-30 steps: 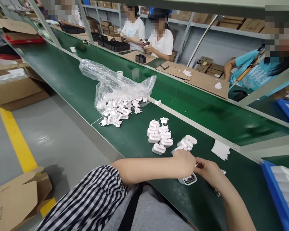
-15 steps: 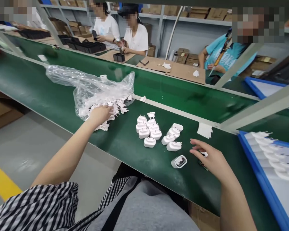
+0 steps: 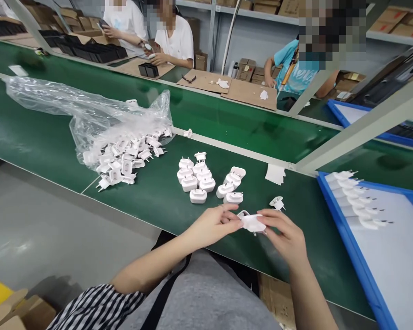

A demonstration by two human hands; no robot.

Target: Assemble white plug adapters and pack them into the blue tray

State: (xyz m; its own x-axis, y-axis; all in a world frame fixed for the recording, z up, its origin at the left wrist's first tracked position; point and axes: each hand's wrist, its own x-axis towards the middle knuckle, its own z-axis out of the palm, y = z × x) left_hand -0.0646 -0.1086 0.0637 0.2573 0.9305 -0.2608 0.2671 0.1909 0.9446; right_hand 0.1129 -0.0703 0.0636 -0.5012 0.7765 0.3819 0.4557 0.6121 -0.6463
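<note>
My left hand and my right hand meet over the near edge of the green belt, both pinched on one white charger body held between them. A loose white plug piece lies on the belt just beyond my right hand. A cluster of white charger bodies stands a little farther out, ahead of my left hand. At the left, a clear plastic bag spills a pile of white plug pieces onto the belt.
A blue tray with a row of finished white chargers sits at the right. A white paper slip lies by the belt divider. Other people work on cardboard sheets across the far belt. A metal frame post slants overhead.
My left hand has come back from the plug pile by the bag to the middle. Both hands now hold a charger body together, where my right hand was lying open on the belt.
</note>
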